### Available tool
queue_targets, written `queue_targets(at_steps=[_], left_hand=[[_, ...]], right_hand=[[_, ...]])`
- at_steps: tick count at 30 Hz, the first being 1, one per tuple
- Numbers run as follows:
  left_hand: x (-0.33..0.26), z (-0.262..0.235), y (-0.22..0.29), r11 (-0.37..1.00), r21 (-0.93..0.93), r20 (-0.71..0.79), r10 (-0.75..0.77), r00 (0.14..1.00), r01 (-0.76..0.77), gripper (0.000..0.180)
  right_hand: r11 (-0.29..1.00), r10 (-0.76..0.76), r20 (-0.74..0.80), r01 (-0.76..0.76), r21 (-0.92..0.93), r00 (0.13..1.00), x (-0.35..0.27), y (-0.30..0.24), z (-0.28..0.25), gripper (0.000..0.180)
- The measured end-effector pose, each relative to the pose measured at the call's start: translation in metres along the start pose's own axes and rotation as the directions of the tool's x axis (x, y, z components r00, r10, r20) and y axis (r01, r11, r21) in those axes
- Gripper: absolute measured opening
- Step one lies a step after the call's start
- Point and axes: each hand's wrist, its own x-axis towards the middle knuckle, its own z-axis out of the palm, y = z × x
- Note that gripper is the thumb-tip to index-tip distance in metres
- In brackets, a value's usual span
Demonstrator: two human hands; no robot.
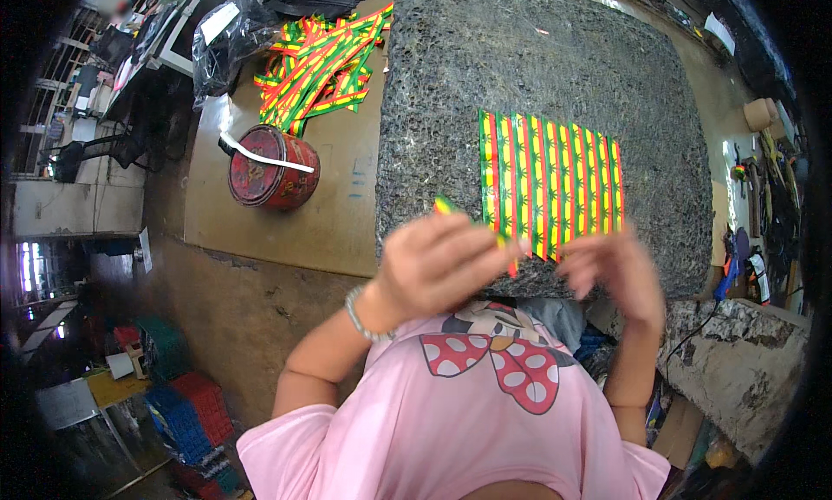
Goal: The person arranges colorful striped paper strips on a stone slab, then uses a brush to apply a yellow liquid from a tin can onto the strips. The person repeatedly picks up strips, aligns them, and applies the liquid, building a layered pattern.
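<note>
My left hand [438,262] is raised over the near edge of a dark speckled mat [537,75] and grips a narrow strip [446,207] striped green, yellow and red. My right hand [611,270] hovers beside it at the mat's near edge, fingers curled and blurred; whether it pinches the strip's other end is unclear. Just beyond both hands, several matching strips [550,184] lie side by side on the mat, forming a flat rectangle.
A loose pile of the same strips [321,67] lies at the far left of the brown table [338,197]. A round red tin [273,166] with a white band stands near it. Black plastic bags [234,32] sit behind. Tools hang at the right [763,197].
</note>
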Motion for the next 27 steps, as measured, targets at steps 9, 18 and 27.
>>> queue_targets(at_steps=[9,18,27], left_hand=[[-0.033,-0.022,0.018,0.992,-0.089,0.076,0.097,0.992,-0.090,0.025],[-0.075,-0.030,0.011,0.938,-0.130,-0.099,-0.335,0.937,0.322,0.026],[-0.106,-0.027,0.025,0.421,-0.552,-0.082,-0.887,0.455,0.720,0.024]], right_hand=[[0.792,0.286,0.437,-0.467,0.393,0.853,0.077,-0.025,0.098,0.037],[0.947,-0.027,0.344,-0.086,0.308,0.939,0.147,-0.060,0.076,0.039],[0.991,-0.102,0.311,0.070,0.112,0.945,0.160,-0.072,0.093,0.044]])
